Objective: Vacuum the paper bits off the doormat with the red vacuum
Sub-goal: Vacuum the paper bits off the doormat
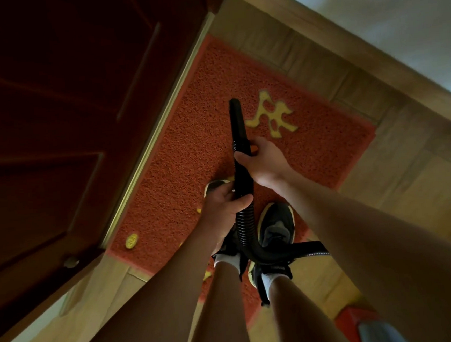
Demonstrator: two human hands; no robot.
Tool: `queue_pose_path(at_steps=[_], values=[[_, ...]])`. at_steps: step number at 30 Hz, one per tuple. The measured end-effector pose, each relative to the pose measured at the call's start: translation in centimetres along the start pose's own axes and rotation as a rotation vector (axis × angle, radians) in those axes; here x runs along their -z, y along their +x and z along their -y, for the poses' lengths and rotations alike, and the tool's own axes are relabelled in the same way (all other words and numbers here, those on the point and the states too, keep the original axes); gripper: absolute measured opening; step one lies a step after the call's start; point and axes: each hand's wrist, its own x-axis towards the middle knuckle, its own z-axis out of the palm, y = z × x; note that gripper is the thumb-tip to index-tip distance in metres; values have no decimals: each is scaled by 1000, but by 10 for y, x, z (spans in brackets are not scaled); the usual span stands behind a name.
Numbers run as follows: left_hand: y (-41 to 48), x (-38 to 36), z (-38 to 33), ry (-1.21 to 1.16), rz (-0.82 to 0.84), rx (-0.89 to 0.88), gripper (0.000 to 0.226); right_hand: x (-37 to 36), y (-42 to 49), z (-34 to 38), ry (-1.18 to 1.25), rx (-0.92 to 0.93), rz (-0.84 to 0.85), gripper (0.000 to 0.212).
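Note:
A red doormat [205, 134] with yellow characters lies on the wood floor beside the door. I stand on it in black shoes. My right hand [262, 159] grips the black vacuum nozzle tube [238, 124], which points at the mat's middle. My left hand [225, 206] is closed on the ribbed black hose [246, 223] just below the tube. The hose curves back between my legs. Part of the red vacuum body [351, 323] shows at the bottom right. I see no paper bits on the visible mat.
A dark red door [67, 129] stands along the mat's left edge, with a metal threshold strip [152, 147]. A wooden baseboard and pale wall [368, 11] run along the right. Wood floor [409, 183] surrounds the mat.

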Motion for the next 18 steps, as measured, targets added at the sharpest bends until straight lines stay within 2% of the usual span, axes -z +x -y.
queue_pose_path(at_steps=[18], values=[[-47,28,42,34,0,-93,31,-34,-61,-7,11,51,-81,36]])
